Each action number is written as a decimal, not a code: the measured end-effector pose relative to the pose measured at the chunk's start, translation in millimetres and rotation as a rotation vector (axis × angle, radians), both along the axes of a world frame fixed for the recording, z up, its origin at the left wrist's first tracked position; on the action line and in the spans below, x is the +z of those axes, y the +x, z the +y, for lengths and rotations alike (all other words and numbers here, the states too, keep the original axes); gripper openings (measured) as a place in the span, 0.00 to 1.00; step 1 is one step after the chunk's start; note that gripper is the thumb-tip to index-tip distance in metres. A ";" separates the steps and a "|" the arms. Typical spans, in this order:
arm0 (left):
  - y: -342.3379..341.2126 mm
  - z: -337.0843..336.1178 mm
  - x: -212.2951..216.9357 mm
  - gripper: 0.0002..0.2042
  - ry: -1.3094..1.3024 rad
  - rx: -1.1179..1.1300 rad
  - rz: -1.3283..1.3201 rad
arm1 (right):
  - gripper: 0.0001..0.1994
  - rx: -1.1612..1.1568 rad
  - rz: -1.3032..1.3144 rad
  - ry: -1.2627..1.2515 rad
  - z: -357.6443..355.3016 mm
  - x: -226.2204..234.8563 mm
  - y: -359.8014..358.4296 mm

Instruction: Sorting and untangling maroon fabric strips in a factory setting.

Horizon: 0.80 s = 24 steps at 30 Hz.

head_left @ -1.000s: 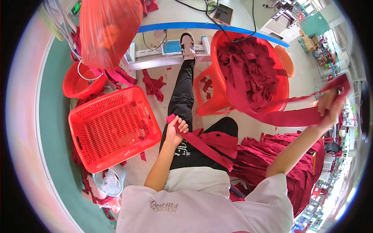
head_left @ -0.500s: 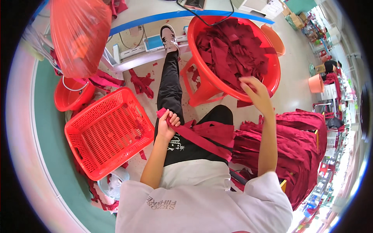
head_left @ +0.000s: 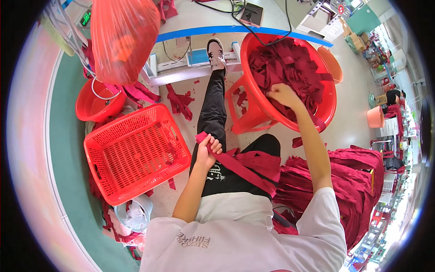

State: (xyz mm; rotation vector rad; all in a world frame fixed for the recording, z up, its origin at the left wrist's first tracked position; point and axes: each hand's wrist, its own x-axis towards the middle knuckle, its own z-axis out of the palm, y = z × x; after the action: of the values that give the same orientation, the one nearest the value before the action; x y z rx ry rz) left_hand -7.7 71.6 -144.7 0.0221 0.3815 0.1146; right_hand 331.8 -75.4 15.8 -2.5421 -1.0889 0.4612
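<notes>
My left hand point(head_left: 209, 149) is closed round one end of a bundle of dark red fabric strips point(head_left: 244, 167), which trails across my lap to the right thigh. A short end pokes out above the thumb. Further forward on the right, my right hand point(head_left: 285, 96) is inside a large red plastic basin point(head_left: 331, 102), over a heap of dark red fabric pieces point(head_left: 294, 63). Its fingers are curled together at the pieces; what they hold, if anything, is hidden. The basin rests on a red plastic stool point(head_left: 249, 106).
A red slotted basket point(head_left: 136, 149) lies on my left, near a smaller red tub point(head_left: 97, 102) and a hanging red plastic bag point(head_left: 124, 43). A pile of dark red fabric point(head_left: 335, 186) stands on my right. Ahead runs a blue-edged table point(head_left: 244, 30). Scraps litter the floor.
My right hand has moved left and down into the basin, and its spread fingers have curled in. The left hand keeps its grip on the strips. The whole view has shifted slightly.
</notes>
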 end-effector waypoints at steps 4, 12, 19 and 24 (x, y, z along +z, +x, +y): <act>1.2 1.8 2.2 0.17 0.018 -0.014 -0.017 | 0.11 -0.129 0.481 0.490 27.7 131.9 -46.4; -0.5 -1.5 2.7 0.16 0.008 -0.009 -0.007 | 0.27 0.117 0.210 1.021 10.1 302.8 -104.7; -2.8 -0.9 -8.3 0.17 -0.044 0.047 -0.044 | 0.15 0.176 0.995 0.651 54.1 188.6 -203.3; -1.5 -10.0 -2.0 0.21 -0.055 0.256 0.015 | 0.06 -0.052 1.210 0.235 47.9 -7.3 -230.1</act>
State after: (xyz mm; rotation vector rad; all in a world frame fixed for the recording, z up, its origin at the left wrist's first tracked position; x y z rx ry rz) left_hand -9.2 61.6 -146.8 -0.0803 0.4010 0.3574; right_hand 101.7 -27.5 8.5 -1.5476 -0.5248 1.4622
